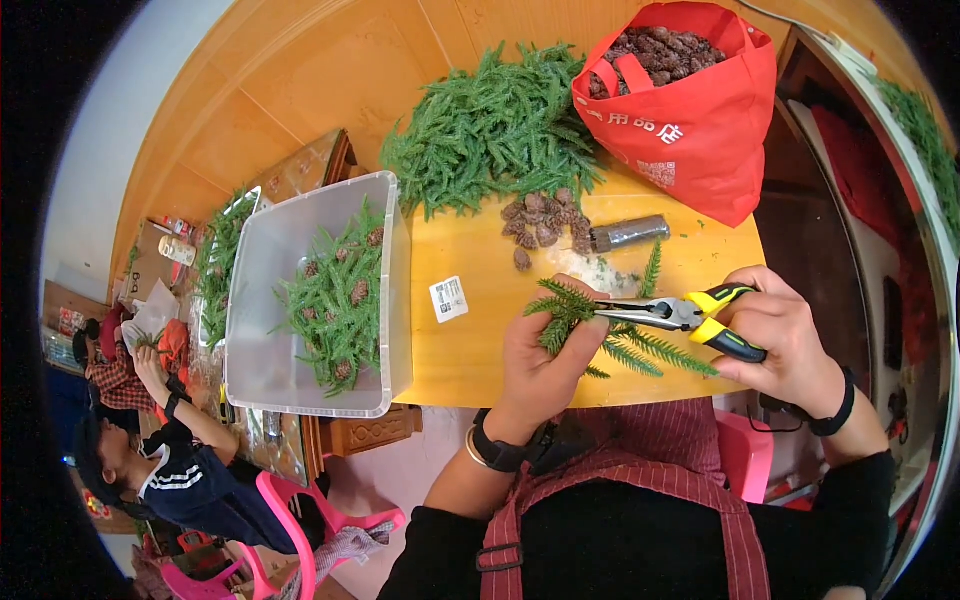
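Just above the near edge of the worktop (pixel 445 365), our left hand (pixel 545 368) pinches a sprig (pixel 566 312) between thumb and fingers, some twigs reaching toward our right hand (pixel 785 325). That one wraps round the handles of the pliers (pixel 680 314); their nose points left, to the sprig by our left thumb, though we cannot tell whether it bites.

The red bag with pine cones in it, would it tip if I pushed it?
The red bag would probably squash a bit, since its sides look soft and creased. If it tipped, some pine cones would likely tumble out, because its top is open. It may be light for its size, as they look dry and loosely piled.
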`<state>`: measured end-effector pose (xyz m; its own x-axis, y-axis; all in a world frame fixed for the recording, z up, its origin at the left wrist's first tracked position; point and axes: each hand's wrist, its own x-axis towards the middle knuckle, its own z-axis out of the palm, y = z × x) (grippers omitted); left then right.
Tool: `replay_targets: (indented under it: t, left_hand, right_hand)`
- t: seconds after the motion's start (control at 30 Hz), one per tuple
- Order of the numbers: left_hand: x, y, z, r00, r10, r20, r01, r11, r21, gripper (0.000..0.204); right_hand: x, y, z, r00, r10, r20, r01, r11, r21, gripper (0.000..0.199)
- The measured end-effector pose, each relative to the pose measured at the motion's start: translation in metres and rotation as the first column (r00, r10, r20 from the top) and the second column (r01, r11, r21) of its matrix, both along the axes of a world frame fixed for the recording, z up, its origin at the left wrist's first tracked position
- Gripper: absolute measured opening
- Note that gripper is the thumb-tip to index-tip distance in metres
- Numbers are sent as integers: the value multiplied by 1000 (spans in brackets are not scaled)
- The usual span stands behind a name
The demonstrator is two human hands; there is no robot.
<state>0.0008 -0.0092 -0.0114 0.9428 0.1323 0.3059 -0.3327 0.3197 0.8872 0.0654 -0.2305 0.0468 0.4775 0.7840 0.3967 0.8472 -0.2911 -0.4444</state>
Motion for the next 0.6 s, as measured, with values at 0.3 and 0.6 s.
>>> replay_targets:
  t: [0.3, 0.6]
  left_hand:
    - [2, 1, 0, 1000, 8, 20, -9, 999, 42, 13]
    - [0, -3, 1, 1000, 9, -21, -10, 998, -64, 12]
  right_hand:
    - [1, 0, -8, 997, -9, 73, 9, 1000, 6, 36]
    - [3, 0, -9, 999, 5, -36, -3, 999, 37, 36]
